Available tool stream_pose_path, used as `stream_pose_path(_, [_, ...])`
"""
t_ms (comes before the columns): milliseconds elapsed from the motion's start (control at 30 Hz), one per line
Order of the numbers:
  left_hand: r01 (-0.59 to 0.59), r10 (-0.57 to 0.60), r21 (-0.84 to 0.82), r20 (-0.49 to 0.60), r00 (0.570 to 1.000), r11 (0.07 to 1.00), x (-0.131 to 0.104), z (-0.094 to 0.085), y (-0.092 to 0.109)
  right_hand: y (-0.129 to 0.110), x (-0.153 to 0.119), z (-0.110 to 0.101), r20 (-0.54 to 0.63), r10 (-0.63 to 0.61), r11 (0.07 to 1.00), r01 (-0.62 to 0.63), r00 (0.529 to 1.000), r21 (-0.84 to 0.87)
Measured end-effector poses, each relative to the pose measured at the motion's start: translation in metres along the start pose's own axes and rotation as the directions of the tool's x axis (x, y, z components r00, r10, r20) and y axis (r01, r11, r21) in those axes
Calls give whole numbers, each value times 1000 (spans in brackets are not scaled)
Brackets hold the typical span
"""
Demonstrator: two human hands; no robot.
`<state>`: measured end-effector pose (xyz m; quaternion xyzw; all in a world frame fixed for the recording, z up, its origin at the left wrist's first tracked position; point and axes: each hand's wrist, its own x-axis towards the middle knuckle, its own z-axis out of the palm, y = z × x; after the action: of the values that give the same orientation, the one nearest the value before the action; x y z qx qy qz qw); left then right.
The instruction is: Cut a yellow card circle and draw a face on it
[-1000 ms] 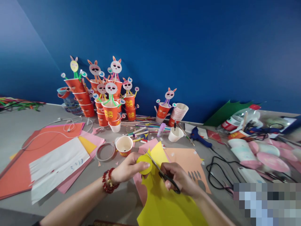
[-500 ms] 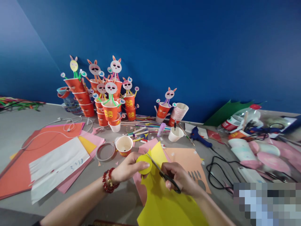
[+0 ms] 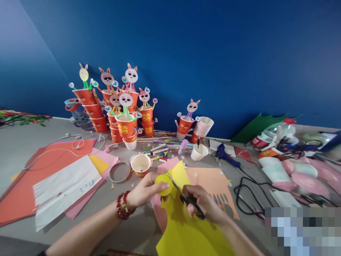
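Observation:
Between the thumb and fingers of my left hand (image 3: pixel 146 191) is a round yellow paper disc (image 3: pixel 163 180). My right hand (image 3: pixel 204 201) is closed around the dark handles of a pair of scissors (image 3: pixel 176 185). The blades point up and left, along the right side of the disc. A large yellow paper sheet (image 3: pixel 193 236) lies under both hands, its left edge cut into curves. Whether the disc is still joined to the sheet I cannot tell. Peach paper (image 3: pixel 206 174) with cut-out holes lies right of the sheet.
Red paper cups with rabbit faces (image 3: pixel 125 122) stand in stacks along the wall. A paper cup (image 3: pixel 140 164) and a tape roll (image 3: pixel 119 172) sit left of centre. To the right are a blue glue gun (image 3: pixel 226 155), its black cable (image 3: pixel 241 185) and a bottle (image 3: pixel 277 133).
The scissors and both hands have barely shifted. The yellow sheet has moved very slightly to the right along its lower edge.

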<state>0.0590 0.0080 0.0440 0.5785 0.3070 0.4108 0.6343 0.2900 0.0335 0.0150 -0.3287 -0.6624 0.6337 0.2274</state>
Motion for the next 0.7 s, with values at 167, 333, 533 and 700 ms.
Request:
stream_pose_path(167, [-11, 11, 4, 1, 1000, 1000, -1, -1, -1, -2, 0, 1, -3, 25, 1000, -25, 1000, -4])
stream_pose_path(333, [-24, 24, 9, 15, 1000, 1000, 0, -1, -3, -2, 1, 1, -12, 14, 1000, -13, 1000, 6])
stream_pose_path(533, [-27, 27, -14, 31, 999, 1000, -1, -2, -2, 0, 0, -1, -3, -8, 1000, 8, 1000, -10])
stream_pose_path(700, [0, 2, -27, 74, 997, 1000, -1, -4, -2, 3, 0, 1, 25, -5, 1000, 5, 1000, 6])
